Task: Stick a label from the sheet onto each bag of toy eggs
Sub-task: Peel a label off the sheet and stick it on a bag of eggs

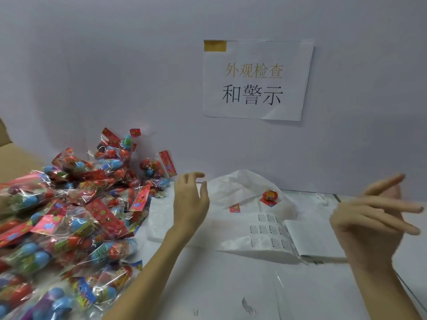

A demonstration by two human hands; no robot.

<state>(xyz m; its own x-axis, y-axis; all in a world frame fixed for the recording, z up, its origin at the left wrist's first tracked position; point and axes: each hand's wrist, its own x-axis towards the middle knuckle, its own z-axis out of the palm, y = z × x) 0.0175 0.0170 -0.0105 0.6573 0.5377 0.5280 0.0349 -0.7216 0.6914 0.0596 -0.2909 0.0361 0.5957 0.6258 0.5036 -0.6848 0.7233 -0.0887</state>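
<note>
At the lower left of the frame, nearest the camera, a heap of bags of toy eggs (69, 215) fills the table (219, 285). The left hand (190, 199), fingers loosely spread and holding nothing, hovers just right of the heap, so it looks the nearer one for taking a bag. The right hand (374, 218), blurred, fingers straight, is raised at the right edge. The label sheet (272, 234) lies between the hands, centre-right, its long side running across the frame.

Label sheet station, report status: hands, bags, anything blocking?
Left hand and right hand open, empty, raised. Label sheet flat between them; bags of toy eggs heaped left. White plastic bag behind sheet, nothing blocking.
</note>
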